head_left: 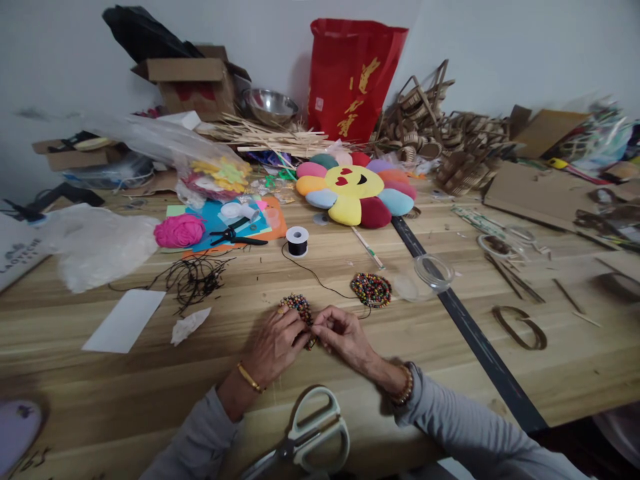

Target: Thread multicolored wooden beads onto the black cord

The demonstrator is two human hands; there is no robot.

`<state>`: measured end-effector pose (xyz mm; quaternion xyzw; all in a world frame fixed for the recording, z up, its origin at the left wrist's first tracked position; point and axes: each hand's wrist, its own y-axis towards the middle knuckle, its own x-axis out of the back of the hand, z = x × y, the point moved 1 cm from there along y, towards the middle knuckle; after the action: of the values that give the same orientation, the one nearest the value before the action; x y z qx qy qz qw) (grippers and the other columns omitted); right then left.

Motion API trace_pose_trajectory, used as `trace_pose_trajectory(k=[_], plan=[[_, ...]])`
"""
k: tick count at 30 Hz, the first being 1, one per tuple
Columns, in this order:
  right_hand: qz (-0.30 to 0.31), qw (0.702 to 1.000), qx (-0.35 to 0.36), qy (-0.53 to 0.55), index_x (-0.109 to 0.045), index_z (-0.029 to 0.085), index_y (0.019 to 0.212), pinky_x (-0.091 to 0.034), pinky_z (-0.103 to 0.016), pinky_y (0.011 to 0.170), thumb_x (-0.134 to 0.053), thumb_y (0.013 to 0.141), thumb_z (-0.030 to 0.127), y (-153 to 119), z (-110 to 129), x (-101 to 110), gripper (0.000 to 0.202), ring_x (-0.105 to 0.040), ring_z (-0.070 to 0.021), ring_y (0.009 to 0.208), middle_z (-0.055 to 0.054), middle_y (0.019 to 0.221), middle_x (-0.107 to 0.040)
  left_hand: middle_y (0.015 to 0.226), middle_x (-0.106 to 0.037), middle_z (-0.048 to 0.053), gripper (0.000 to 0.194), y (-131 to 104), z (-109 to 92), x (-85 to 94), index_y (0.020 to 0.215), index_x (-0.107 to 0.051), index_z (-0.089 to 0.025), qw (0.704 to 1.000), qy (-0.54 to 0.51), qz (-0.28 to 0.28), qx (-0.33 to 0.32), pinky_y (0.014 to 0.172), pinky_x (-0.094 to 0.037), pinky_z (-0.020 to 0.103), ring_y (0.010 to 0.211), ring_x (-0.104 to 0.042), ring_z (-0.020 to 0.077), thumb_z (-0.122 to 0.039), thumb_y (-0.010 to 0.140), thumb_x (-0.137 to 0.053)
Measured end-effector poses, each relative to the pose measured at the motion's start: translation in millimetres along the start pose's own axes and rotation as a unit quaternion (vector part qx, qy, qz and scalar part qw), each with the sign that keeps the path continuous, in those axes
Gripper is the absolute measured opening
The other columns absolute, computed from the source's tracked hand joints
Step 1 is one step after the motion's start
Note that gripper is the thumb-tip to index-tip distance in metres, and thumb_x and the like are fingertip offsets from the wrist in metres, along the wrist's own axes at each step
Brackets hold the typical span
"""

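My left hand point(274, 343) and my right hand point(344, 335) meet at the middle of the wooden table point(100, 380), fingertips pinched together on a string of multicoloured beads point(299, 307). A thin black cord runs from my fingers up to a spool of black thread point(297, 241). To the right of my hands lies a pile of loose coloured beads point(371, 289) beside a clear round lid point(434, 272). Both wrists wear bracelets and grey sleeves.
Large scissors point(305, 437) lie at the near edge. A tangle of black cord point(193, 280), white paper point(125, 320), a pink yarn ball point(179, 231), a flower-shaped cushion point(356, 190), a red bag point(353, 77), boxes and cardboard scraps crowd the far side.
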<state>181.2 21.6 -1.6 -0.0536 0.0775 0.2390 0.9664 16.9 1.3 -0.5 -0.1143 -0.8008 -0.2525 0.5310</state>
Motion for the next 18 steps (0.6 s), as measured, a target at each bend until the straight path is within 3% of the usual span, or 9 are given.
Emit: trace_pose_trajectory(k=[18], plan=[[0.009,1.0,0.001,-0.003,-0.055,0.015,0.075,-0.028,-0.017,0.042,-0.068,0.074,0.047,-0.5,-1.8,-1.6,0.035,-0.036,-0.0051,0.044,0.006,0.051,-0.047,0.075,-0.059,0.004,0.015,3.0,-0.5,-1.1,0.07,-0.061,-0.018,1.0,0.015,-0.013,0.01,0.08,-0.046,0.038,0.078,-0.055,0.021,-0.02,0.084,-0.057]])
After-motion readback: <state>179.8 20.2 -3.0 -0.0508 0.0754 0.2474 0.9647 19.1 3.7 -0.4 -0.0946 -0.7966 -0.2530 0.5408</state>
